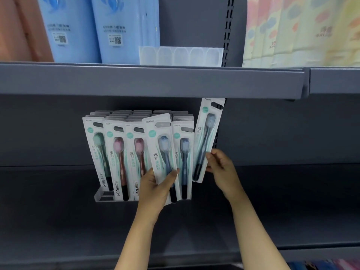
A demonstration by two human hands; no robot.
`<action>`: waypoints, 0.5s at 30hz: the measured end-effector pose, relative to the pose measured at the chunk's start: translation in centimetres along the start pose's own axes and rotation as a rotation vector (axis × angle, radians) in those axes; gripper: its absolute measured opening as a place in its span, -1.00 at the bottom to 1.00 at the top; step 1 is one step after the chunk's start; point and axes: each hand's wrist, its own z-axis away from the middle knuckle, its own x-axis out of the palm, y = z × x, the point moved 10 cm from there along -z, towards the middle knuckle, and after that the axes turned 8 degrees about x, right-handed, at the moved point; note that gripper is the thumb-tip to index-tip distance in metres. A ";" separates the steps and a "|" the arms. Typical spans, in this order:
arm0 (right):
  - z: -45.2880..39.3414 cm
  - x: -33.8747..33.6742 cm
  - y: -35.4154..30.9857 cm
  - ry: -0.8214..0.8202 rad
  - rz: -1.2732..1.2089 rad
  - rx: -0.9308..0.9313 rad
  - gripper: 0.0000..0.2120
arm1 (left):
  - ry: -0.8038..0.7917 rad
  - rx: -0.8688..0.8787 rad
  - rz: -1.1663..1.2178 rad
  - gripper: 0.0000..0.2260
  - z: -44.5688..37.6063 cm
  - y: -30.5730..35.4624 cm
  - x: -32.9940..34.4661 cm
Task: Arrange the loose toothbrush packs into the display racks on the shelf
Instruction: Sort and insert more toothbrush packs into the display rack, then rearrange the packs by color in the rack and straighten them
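Note:
A clear plastic display rack (102, 195) stands on the dark shelf, filled with rows of white toothbrush packs; green, pink and blue brushes show in the front row. My left hand (155, 189) grips the lower part of a blue toothbrush pack (160, 147), held tilted in front of the rack's right columns. My right hand (221, 165) pinches the right edge of another blue toothbrush pack (208, 137), held upright to the right of the rack, its top just under the shelf above.
The grey upper shelf edge (152, 80) overhangs the rack. On top of it stand blue bottles (97, 30), an empty clear rack (181, 55) and pastel packs (300, 30) at right. The dark shelf floor (292, 201) stretches left and right of the rack.

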 end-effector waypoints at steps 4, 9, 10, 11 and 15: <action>0.3 -0.8 0.5 0.002 0.022 -0.012 -0.86 | -0.039 -0.030 0.027 -0.86 0.4 -0.3 1.3; 0.9 -1.4 0.5 0.023 0.008 -0.028 -0.86 | -0.067 -0.036 0.045 -0.81 0.8 -0.4 2.6; 0.9 -1.6 0.4 0.032 0.007 -0.035 -0.86 | -0.065 -0.037 0.044 -0.81 0.8 -0.4 2.6; 0.9 -1.8 0.3 0.038 0.003 -0.041 -0.86 | -0.064 -0.039 0.044 -0.81 0.8 -0.4 2.6; 0.5 -1.1 0.2 -0.005 -0.030 -0.037 -0.85 | -0.052 -0.034 0.058 -0.79 0.7 -0.5 2.1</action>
